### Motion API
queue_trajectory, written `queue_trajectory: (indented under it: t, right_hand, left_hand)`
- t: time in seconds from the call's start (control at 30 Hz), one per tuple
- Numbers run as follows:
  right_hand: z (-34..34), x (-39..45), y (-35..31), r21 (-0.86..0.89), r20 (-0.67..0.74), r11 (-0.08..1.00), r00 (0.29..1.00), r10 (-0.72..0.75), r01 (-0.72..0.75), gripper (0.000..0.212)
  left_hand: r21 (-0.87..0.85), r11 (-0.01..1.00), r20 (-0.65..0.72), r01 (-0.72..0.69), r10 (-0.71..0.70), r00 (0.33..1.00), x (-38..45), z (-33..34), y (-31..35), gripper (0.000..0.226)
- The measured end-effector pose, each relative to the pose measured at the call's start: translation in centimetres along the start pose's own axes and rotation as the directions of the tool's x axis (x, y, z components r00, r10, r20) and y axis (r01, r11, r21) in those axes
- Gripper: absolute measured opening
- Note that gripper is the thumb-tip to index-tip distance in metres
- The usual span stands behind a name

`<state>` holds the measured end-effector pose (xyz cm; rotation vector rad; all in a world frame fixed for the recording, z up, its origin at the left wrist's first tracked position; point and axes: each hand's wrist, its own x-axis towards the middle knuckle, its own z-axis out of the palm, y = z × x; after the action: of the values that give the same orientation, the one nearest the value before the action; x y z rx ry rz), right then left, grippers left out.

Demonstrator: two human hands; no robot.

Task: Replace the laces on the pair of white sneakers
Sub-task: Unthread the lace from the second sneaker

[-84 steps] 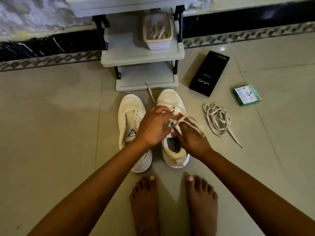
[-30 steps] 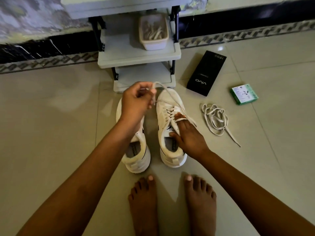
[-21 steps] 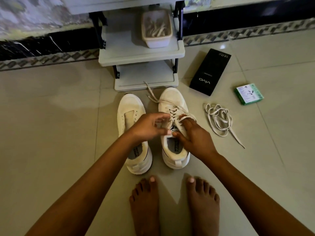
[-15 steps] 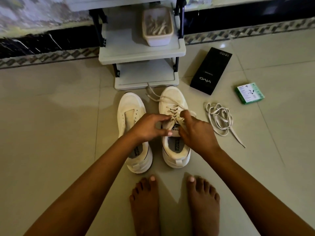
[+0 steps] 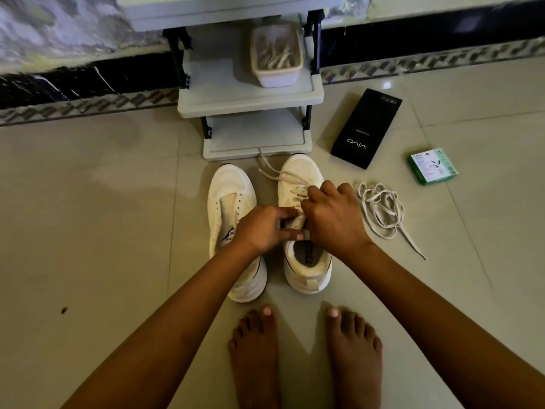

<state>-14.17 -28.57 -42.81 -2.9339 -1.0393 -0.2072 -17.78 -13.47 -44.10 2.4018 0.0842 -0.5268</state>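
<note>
Two white sneakers stand side by side on the tiled floor. The left sneaker (image 5: 231, 196) has bare eyelets and no lace. The right sneaker (image 5: 300, 172) carries a cream lace (image 5: 272, 174) whose loose end trails off past the toe. My left hand (image 5: 262, 228) pinches the tongue of the right sneaker between thumb and fingers. My right hand (image 5: 333, 219) lies curled over the eyelet rows and grips the lace there; its fingertips are hidden. A second loose lace (image 5: 380, 211) lies bunched on the floor to the right.
A grey low shelf rack (image 5: 250, 98) stands just beyond the toes, with a tub of laces (image 5: 275, 54) on it. A black phone box (image 5: 365, 128) and a small green box (image 5: 432, 166) lie at the right. My bare feet (image 5: 303, 355) stand just behind the heels.
My left hand, which held the lace end up over the left sneaker, has come down to the right sneaker's tongue. My right hand has slid forward over the eyelets. The lace end now lies slack.
</note>
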Motion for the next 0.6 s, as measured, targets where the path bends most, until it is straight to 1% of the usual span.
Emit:
queue_trajectory:
  t: [0.03,0.07,0.1,0.13,0.17,0.2,0.23,0.27,0.3,0.33,0.37,0.4,0.43,0.5,0.53,0.57,0.6]
  right_hand:
    - [-0.3,0.1,-0.2,0.077,0.013,0.995,0.998,0.061,-0.062,0.034]
    - [-0.5,0.3,-0.4,0.176,0.107,0.973,0.986,0.131,-0.148,0.03]
    - [-0.5,0.4,-0.5,0.288,0.239,0.921,0.951,0.195,-0.262,0.025]
    - [-0.5,0.6,-0.4,0.417,0.365,0.818,0.898,0.247,-0.395,0.018]
    - [-0.6,0.9,-0.2,0.558,0.469,0.639,0.837,0.283,-0.529,0.012]
    - [-0.8,1.0,0.1,0.66,0.53,0.445,0.795,0.296,-0.606,0.008]
    - [-0.8,0.8,0.4,0.711,0.539,0.339,0.787,0.301,-0.617,0.008]
    - [-0.8,0.6,0.8,0.731,0.52,0.334,0.803,0.291,-0.595,0.009]
    - [-0.4,0.2,1.2,0.711,0.467,0.456,0.844,0.264,-0.536,0.013]
    - [-0.2,-0.3,1.3,0.616,0.398,0.658,0.892,0.215,-0.434,0.021]
    - [0.0,-0.7,1.2,0.466,0.311,0.837,0.939,0.148,-0.286,0.029]
    - [0.2,-1.1,1.2,0.31,0.219,0.94,0.973,0.076,-0.144,0.033]
    - [0.6,-1.4,1.3,0.196,0.152,0.979,0.988,0.018,-0.048,0.033]
    - [0.7,-1.6,0.8,0.101,0.008,0.994,0.999,-0.053,0.052,0.026]
    - [0.7,-1.5,0.6,0.063,-0.038,0.994,0.996,-0.086,0.088,0.022]
    - [0.7,-1.5,0.5,0.026,-0.07,0.993,0.992,-0.109,0.111,0.02]
    - [0.6,-1.3,0.4,0.016,-0.057,0.994,0.993,-0.108,0.109,0.02]
  left_hand:
    - [0.024,1.0,-0.015,0.001,-0.001,1.0,-0.1,0.0,0.1,0.053]
    - [0.046,0.999,-0.026,-0.002,0.003,1.0,-0.1,0.1,0.2,0.049]
    - [0.056,0.998,-0.031,-0.002,0.004,1.0,-0.2,0.1,0.4,0.046]
    - [0.057,0.998,-0.038,0.002,0.0,0.999,-0.2,0.1,0.4,0.046]
    - [0.05,0.999,-0.042,0.011,-0.009,0.999,-0.2,0.1,0.5,0.049]
    - [0.042,0.999,-0.041,0.016,-0.014,0.999,-0.3,0.2,0.5,0.053]
    - [0.033,0.999,-0.037,0.019,-0.018,0.999,-0.2,0.2,0.4,0.055]
    - [0.022,1.0,-0.035,0.018,-0.017,0.999,-0.2,0.2,0.4,0.055]
    - [0.014,1.0,-0.033,0.018,-0.017,0.999,-0.3,0.2,0.4,0.054]
    - [0.008,1.0,-0.031,0.01,-0.01,0.999,-0.3,0.3,0.4,0.052]
    - [0.0,1.0,-0.03,0.005,-0.005,1.0,-0.3,0.3,0.3,0.051]
    - [-0.008,1.0,-0.027,0.005,-0.005,1.0,-0.3,0.3,0.3,0.051]
    - [-0.012,1.0,-0.021,0.01,-0.01,1.0,-0.3,0.2,0.2,0.051]
    - [0.01,1.0,-0.01,0.022,-0.022,1.0,-0.3,0.2,0.3,0.054]
    - [0.031,0.999,-0.007,0.031,-0.031,1.0,-0.3,0.1,0.3,0.055]
    - [0.045,0.998,-0.006,0.041,-0.041,0.999,-0.3,0.1,0.3,0.057]
    - [0.042,0.998,-0.007,0.05,-0.05,0.999,-0.3,0.0,0.2,0.059]
